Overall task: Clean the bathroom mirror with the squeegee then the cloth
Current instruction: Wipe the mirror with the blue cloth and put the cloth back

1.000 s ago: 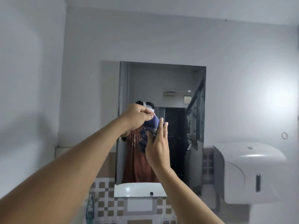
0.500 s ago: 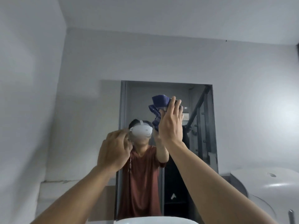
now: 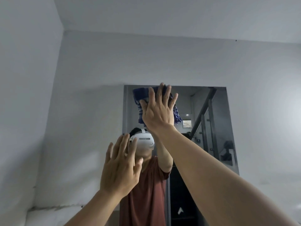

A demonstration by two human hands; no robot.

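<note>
Up top, blue cloth (image 3: 143, 97) flat under the right hand's (image 3: 157, 115) spread fingers (image 3: 162, 93) against the mirror (image 3: 211, 128); left hand (image 3: 120, 170) open, empty.

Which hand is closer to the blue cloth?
The right hand. It presses the blue cloth flat on the mirror near its top edge. The left hand is lower, open and empty.

Plain white walls (image 3: 81, 95), white ceiling (image 3: 162, 13)
</note>
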